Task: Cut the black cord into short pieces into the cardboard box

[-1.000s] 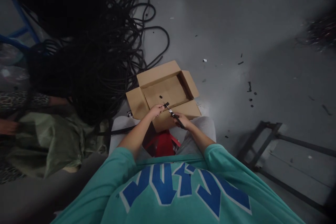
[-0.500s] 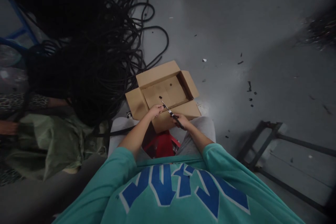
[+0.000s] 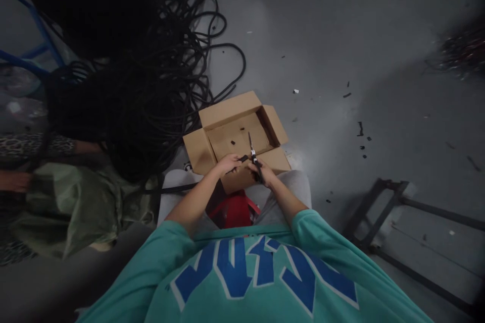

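My left hand (image 3: 228,163) is closed on a black cord (image 3: 243,159), whose end sticks out past the fingertips towards the right. A black strand of it also runs back under my left forearm. In my right hand (image 3: 264,171) is a pair of scissors (image 3: 255,159), blades pointing up and away, apart from the cord end. Both hands are over the near flap of an open cardboard box (image 3: 235,107). Inside the box lie a few small dark cut pieces (image 3: 233,142).
A large tangled heap of black cord (image 3: 166,60) covers the floor at left. Beside me sits another person with green cloth (image 3: 68,202) over the lap. A metal frame (image 3: 397,194) stands at right. Dark scraps (image 3: 360,128) dot the grey floor.
The scissors have swung from pointing up-left at the cord to nearly upright, away from it. My left hand has shifted slightly right, and more of the cord end shows.
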`<state>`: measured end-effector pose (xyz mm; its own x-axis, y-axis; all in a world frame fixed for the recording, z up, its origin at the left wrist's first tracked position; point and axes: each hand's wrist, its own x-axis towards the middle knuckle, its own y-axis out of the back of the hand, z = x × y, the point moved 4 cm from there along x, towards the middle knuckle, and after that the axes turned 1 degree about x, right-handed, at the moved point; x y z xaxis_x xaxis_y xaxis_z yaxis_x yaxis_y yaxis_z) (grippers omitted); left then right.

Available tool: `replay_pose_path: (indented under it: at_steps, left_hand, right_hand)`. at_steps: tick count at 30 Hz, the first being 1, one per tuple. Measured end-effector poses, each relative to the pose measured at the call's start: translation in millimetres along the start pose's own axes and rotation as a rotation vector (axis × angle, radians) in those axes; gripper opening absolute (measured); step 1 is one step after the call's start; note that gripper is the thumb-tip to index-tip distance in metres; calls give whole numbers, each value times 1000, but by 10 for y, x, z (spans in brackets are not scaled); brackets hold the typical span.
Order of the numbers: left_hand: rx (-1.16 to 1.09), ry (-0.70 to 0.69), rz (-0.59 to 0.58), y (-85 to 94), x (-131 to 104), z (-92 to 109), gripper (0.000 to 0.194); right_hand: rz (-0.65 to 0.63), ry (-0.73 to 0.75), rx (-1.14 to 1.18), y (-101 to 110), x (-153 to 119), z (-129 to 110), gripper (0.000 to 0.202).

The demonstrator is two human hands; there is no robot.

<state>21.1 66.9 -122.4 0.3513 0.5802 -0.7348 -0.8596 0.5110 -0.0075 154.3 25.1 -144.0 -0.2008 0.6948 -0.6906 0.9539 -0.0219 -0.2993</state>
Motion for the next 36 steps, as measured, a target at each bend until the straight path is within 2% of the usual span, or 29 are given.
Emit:
replay_pose_path:
  at_steps: [5, 8, 10, 12, 15, 19, 23, 28, 36]
  left_hand:
    - [155, -70, 14, -188, -57, -60, 34]
    - [200, -91, -26, -232, -82, -104, 39]
    - [188, -84, -9, -207, -102, -117, 36]
    - [154, -93, 60, -140, -124, -98, 31]
    - [83, -109, 160, -22, -165, -25, 28]
    - [-5, -86, 191, 73, -227, 107, 22]
    - [-67, -45, 251, 122, -295, 213, 24]
    - [-30, -66, 248, 118, -315, 245, 24]
    - [114, -135, 229, 124, -233, 138, 34]
  right_hand:
    - [80, 69, 76, -27, -13, -20, 47]
    - [120, 58, 97, -15, -45, -45, 48]
    - [124, 50, 92, -8, -92, -80, 46]
    - [105, 35, 80, 4, -158, -106, 45]
    - [9, -24, 26, 28, -283, -99, 44]
    - [-97, -79, -120, 50, -435, -52, 45]
    - [-149, -87, -209, 13, -498, -38, 49]
    - [-180, -112, -272, -28, -491, -21, 53]
    - [-203, -60, -266, -60, -470, -30, 52]
